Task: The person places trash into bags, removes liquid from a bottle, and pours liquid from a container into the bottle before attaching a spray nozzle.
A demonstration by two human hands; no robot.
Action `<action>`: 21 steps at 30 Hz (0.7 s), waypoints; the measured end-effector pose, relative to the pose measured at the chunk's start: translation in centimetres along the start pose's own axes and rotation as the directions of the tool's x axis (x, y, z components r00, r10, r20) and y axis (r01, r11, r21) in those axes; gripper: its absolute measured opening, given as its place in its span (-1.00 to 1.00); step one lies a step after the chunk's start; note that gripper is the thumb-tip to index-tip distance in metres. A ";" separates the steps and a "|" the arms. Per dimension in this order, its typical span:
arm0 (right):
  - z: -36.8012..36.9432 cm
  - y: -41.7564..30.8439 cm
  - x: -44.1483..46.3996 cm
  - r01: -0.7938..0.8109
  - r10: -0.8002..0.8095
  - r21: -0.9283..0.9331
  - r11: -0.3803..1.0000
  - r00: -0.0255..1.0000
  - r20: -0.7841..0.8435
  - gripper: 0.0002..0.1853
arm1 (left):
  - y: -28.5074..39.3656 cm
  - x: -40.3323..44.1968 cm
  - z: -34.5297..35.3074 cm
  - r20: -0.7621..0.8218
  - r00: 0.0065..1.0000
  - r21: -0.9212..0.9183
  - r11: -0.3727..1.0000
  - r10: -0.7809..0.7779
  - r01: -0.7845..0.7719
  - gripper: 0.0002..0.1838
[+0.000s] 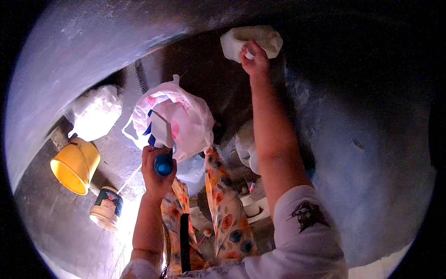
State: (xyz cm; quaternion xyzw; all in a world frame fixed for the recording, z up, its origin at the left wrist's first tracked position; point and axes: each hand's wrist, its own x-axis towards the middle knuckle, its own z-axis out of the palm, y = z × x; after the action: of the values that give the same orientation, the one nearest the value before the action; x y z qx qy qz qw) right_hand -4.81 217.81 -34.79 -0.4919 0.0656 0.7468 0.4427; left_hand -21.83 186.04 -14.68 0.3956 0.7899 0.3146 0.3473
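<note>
My left hand (157, 174) is closed around a white and blue container (161, 130) with a round, shiny blue end facing me. The container is in front of the opening of a white plastic bag (195, 116) with pink marks; whether they touch I cannot tell. My right arm stretches far forward. At its end my right hand (254, 59) is closed on a pale plastic jug (265, 38), fingers near a small white part that looks like a cap or handle.
To the left are a yellow bucket (76, 165), a labelled tub (106, 209) with a pale stick, and a bright white plastic bag (96, 114). Below me hangs flowered cloth (227, 218). A bluish wall (362, 153) rises at the right.
</note>
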 end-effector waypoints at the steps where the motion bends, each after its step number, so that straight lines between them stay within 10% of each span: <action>1: -0.2 -0.6 -0.6 0.014 -0.019 -0.086 0.996 0.998 -0.055 -0.72 | -0.2 0.0 -0.3 -0.003 1.000 0.011 1.000 0.027 -0.027 -0.60; 8: -5.9 -2.4 -4.5 -0.237 0.033 -0.811 0.535 0.965 -0.261 -0.65 | -0.9 -2.3 -2.7 0.048 0.999 0.052 0.998 -0.021 0.019 -0.60; 21: -22.6 2.7 -15.2 -0.102 0.026 -0.994 -0.038 0.994 -0.103 -0.76 | -0.7 -3.5 -2.5 0.186 0.982 0.003 0.999 0.035 -0.036 -0.60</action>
State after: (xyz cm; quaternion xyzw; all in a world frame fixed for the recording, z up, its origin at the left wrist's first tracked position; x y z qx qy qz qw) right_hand 10.42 195.12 -35.13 -0.6760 -0.4570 0.5721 -0.0830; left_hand -22.50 182.16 -12.78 0.4382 0.7480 0.2798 0.4126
